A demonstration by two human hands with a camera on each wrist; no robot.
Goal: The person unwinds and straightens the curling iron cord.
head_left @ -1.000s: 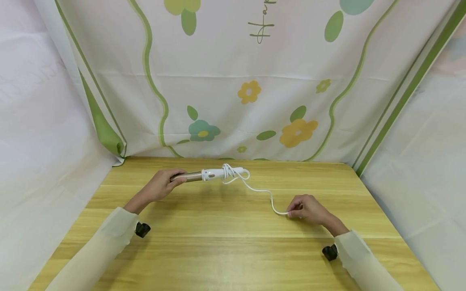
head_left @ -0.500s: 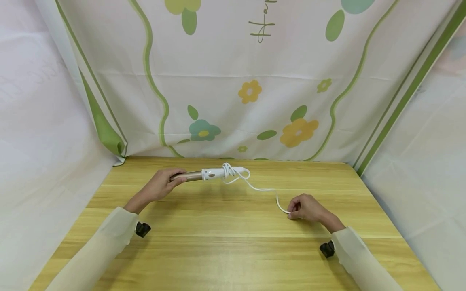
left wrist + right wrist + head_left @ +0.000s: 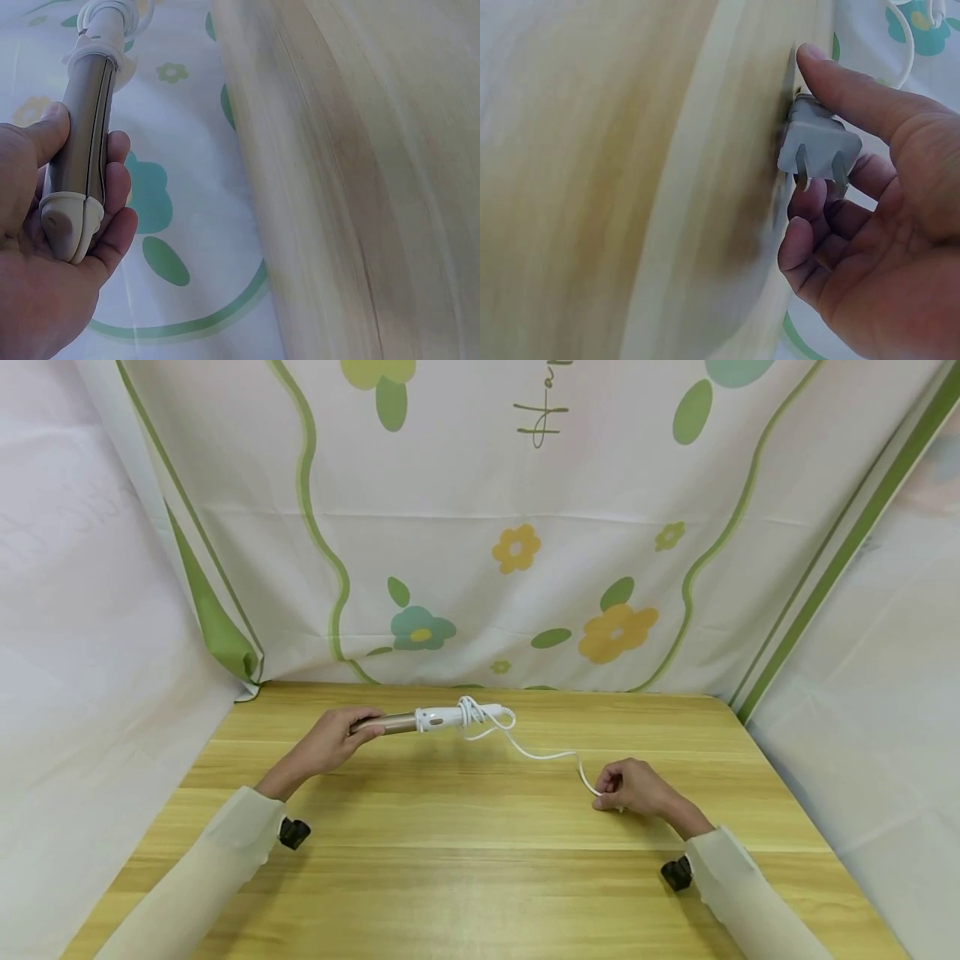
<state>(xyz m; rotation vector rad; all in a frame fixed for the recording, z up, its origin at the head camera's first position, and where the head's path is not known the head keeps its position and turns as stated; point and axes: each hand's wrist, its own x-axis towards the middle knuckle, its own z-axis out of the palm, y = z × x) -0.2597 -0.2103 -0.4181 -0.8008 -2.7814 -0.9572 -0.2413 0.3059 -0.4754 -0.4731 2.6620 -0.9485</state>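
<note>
In the head view my left hand (image 3: 336, 741) grips a curling iron (image 3: 397, 723) by the far end of its gold-brown barrel. The left wrist view shows the barrel (image 3: 81, 127) split lengthwise, with fingers and thumb round it near the pale tip (image 3: 71, 225). Its white handle points right, with the white cord (image 3: 540, 755) looped several times round it. From there the cord's loose part runs over to my right hand (image 3: 633, 787). Low over the wood, thumb and fingers pinch the two-pin plug (image 3: 819, 146), its prongs facing the wrist camera.
A wood-grain table (image 3: 465, 877) spreads beneath both hands. Behind it hangs a white curtain (image 3: 450, 552) printed with flowers, and fabric walls stand at either side. A small black device (image 3: 293, 833) sits at each wrist.
My right hand has shifted its hold along the cord, and the plug now shows under it. The loose cord's bend has moved right. My left hand and the curling iron stay put.
</note>
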